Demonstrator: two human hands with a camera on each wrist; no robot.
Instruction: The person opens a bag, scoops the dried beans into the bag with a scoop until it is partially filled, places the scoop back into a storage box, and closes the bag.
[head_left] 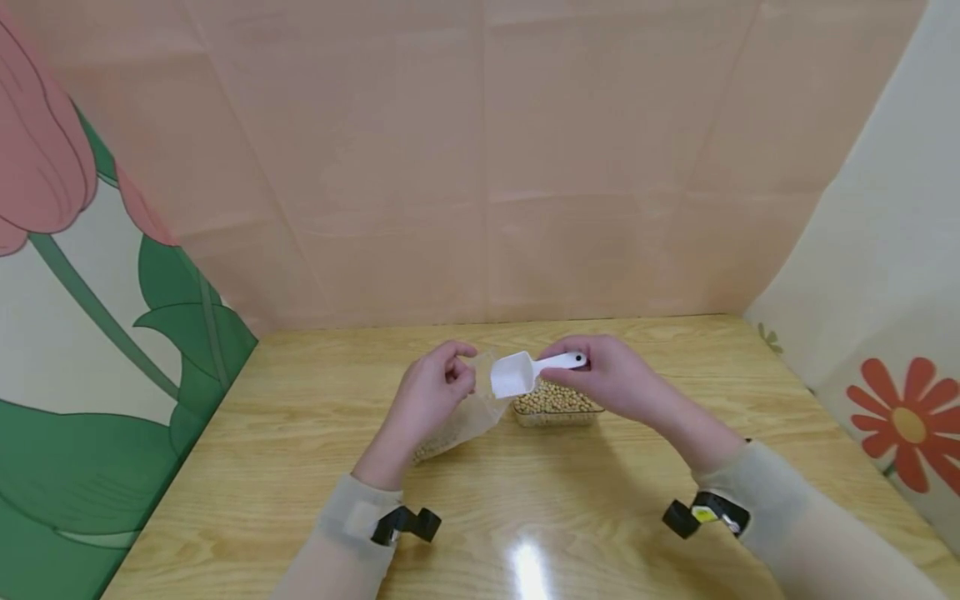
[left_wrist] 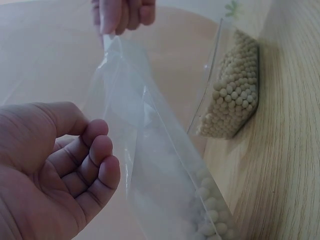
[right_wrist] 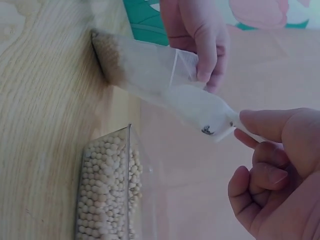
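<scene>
With its thumb and fingertips, my left hand [head_left: 433, 390] pinches the upper edge of a clear plastic bag [head_left: 467, 419]. The bag leans upright on the table, with pale round beans [left_wrist: 210, 212] gathered at its bottom. My right hand [head_left: 617, 377] holds a small white scoop [head_left: 514, 376] by the handle. The scoop's bowl is tilted at the mouth of the bag, and no beans show in it in the head view. Below the right hand stands a clear box [head_left: 558, 420] full of beans [right_wrist: 102, 190].
The wooden table [head_left: 285, 467] runs back to a pink cloth backdrop [head_left: 480, 167]. A panel with painted flowers [head_left: 909, 425] rises on the right, and another with green leaves [head_left: 82, 458] on the left. The bean box stands just right of the bag.
</scene>
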